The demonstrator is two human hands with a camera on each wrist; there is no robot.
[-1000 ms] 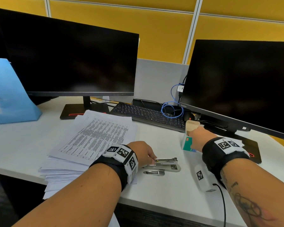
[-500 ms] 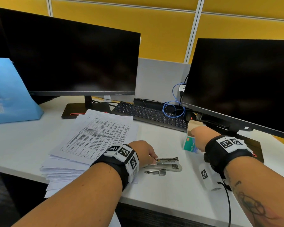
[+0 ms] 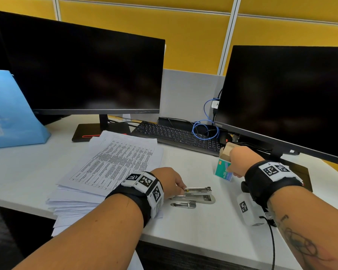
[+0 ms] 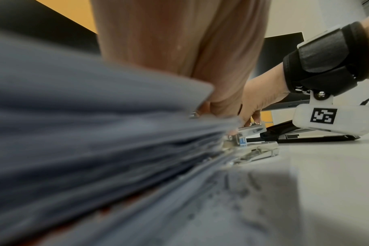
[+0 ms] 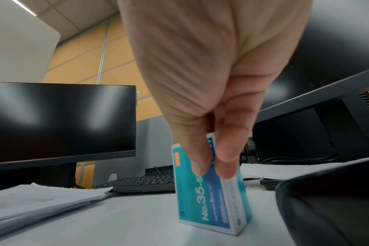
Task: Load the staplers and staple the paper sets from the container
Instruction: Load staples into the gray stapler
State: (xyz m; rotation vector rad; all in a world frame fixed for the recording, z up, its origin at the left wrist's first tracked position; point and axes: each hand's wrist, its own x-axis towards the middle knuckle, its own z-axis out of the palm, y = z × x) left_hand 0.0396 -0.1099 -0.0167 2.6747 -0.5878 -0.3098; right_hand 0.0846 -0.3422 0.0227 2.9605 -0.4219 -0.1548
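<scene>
While our left hand (image 3: 171, 182) lies low on the white desk (image 3: 213, 227), its fingers are curled and pinch the near end of the opened metal stapler (image 3: 197, 193), which lies flat between our two wrists. A small loose metal part (image 3: 183, 204) lies just beside the stapler, on its near side. Our right hand (image 3: 240, 162) reaches farther, to the right, and comes down on the teal staple box (image 5: 211, 196); thumb and fingers (image 5: 225, 159) are closed on its upper part. The box stands on its short end, a little tilted, with the brown flap open at the top.

At the left, the thick stack of printed paper sets (image 3: 113, 168) lies under our left wrist, and its edges hide much of the left wrist view. Behind it we see a black keyboard (image 3: 176, 135), a blue cable (image 3: 205, 131) and two dark monitors (image 3: 86, 75); the right one hangs close over our right hand. A light blue container (image 3: 12, 114) stands at the far left.

The stapler is shiny steel on a pale base, the box glossy cardboard, the desk smooth and matt.
</scene>
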